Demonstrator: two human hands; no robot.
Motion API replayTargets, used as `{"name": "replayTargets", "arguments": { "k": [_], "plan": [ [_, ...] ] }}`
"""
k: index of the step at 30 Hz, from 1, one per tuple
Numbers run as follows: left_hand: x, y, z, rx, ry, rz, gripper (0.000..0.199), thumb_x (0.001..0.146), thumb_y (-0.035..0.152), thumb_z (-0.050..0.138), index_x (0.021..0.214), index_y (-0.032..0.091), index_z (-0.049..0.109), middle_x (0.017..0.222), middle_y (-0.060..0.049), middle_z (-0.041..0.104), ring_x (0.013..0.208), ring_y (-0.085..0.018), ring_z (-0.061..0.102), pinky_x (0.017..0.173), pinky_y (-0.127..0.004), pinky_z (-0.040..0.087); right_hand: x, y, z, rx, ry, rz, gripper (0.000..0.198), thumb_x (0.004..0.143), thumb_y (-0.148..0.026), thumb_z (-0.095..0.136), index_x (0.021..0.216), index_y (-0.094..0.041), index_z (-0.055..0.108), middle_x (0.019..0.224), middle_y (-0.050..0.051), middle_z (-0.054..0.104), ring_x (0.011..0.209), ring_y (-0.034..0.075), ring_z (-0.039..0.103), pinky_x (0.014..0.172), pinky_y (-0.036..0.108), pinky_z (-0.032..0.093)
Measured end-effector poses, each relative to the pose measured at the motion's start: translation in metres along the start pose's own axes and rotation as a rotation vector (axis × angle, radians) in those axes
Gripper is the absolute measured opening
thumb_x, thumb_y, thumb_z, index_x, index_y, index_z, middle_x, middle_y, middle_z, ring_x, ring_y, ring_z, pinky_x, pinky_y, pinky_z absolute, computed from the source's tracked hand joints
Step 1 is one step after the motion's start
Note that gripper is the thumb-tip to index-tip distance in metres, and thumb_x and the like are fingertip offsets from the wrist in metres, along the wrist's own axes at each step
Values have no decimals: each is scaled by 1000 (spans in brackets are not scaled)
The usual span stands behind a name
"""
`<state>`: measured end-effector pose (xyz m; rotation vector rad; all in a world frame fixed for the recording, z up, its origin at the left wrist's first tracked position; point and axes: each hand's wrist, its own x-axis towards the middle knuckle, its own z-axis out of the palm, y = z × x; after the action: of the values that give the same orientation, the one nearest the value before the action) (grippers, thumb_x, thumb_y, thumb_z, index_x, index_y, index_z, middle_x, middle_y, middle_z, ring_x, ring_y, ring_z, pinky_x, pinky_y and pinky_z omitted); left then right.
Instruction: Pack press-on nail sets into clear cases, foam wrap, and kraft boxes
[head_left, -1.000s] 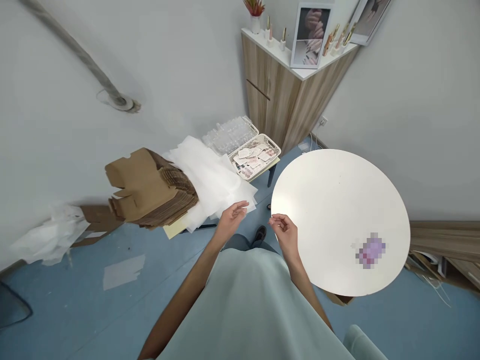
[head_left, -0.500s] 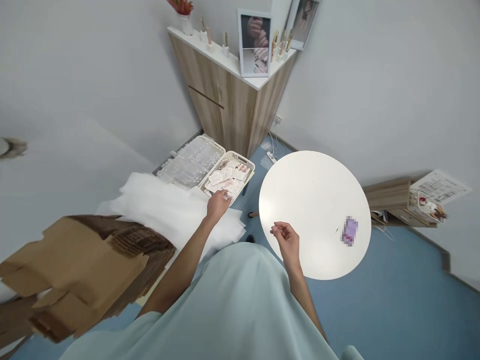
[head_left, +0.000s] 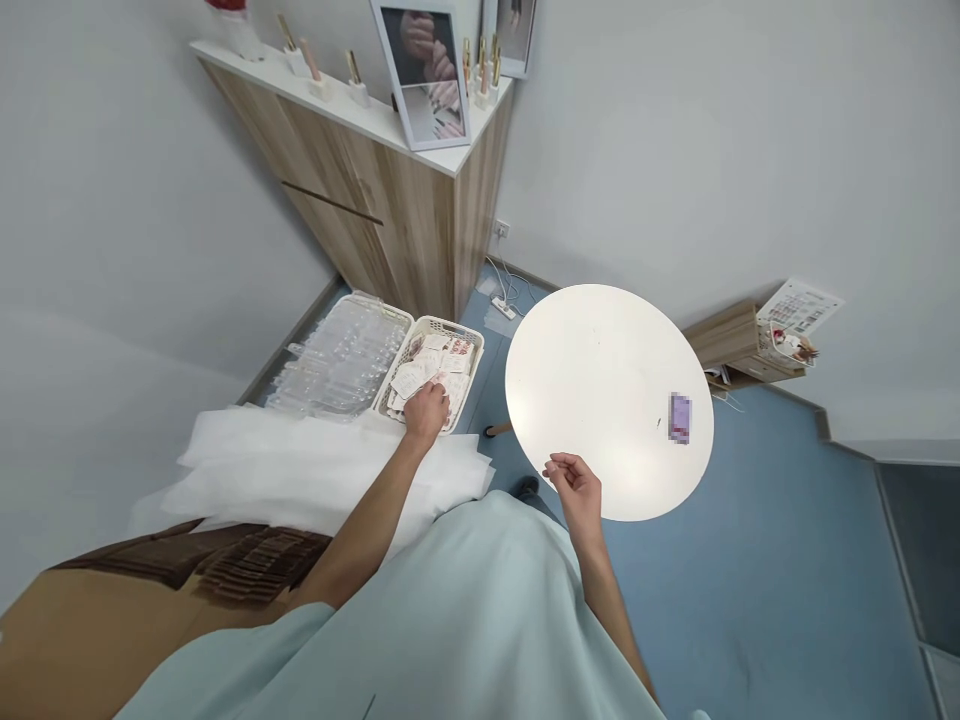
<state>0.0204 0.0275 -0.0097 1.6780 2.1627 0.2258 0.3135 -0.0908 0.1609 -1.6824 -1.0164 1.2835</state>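
Note:
My left hand (head_left: 427, 412) reaches over the near side of a white plastic basket (head_left: 478, 360), its bent fingers down among small flat white printed packets (head_left: 412, 377). Its fingertips are partly hidden, so what they grip, if anything, is unclear. My right hand (head_left: 579, 495) hovers over the near left edge of a round white table (head_left: 600, 370). Its thumb and index finger are drawn close in a pinch, and anything between them is too small to make out.
Left of the basket, another basket holds clear plastic cases (head_left: 341, 355). White foam sheets (head_left: 300, 465) and brown cardboard (head_left: 150, 610) lie nearer on the left. A blurred purple item (head_left: 679, 418) rests on the table. Behind stands a wooden cabinet (head_left: 405, 240); a power strip (head_left: 503, 308) lies on the floor.
The view has swung, shifting the cabinet and table leftward in the picture. My left hand has lowered onto the packets in the basket. My right hand keeps almost the same pose.

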Motion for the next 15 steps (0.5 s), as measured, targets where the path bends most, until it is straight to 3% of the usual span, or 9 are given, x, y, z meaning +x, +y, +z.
{"name": "replayTargets", "arguments": {
  "k": [4, 10, 12, 15],
  "plan": [
    [-8, 3, -14, -59, 117, 25, 33, 106, 29, 48, 108, 17, 79, 114, -16, 75, 105, -31, 71, 78, -37, 47, 4, -3, 2, 14, -34, -25, 34, 88, -53, 81, 104, -23, 77, 94, 5, 77, 92, 24, 75, 92, 41, 61],
    [-32, 29, -46, -358, 305, -49, 24, 103, 34, 58, 106, 20, 78, 115, -12, 77, 95, -26, 71, 83, -34, 48, 16, -3, -8, 25, -132, -56, 33, 88, -53, 81, 101, -23, 78, 90, 5, 77, 90, 24, 75, 88, 41, 61],
    [-43, 45, -56, -499, 300, -66, 22, 100, 37, 62, 103, 21, 78, 110, -9, 79, 86, -23, 71, 84, -34, 50, 23, -3, -16, 29, -156, -59, 32, 88, -53, 81, 101, -24, 78, 92, 5, 77, 90, 25, 76, 89, 41, 61],
    [-61, 78, -67, -764, 178, -78, 26, 94, 46, 68, 96, 21, 76, 91, -5, 80, 78, -22, 73, 80, -33, 53, 37, -1, -30, 50, -175, -53, 32, 87, -53, 81, 101, -24, 79, 94, 6, 78, 89, 24, 76, 91, 43, 61]
  ]
}}
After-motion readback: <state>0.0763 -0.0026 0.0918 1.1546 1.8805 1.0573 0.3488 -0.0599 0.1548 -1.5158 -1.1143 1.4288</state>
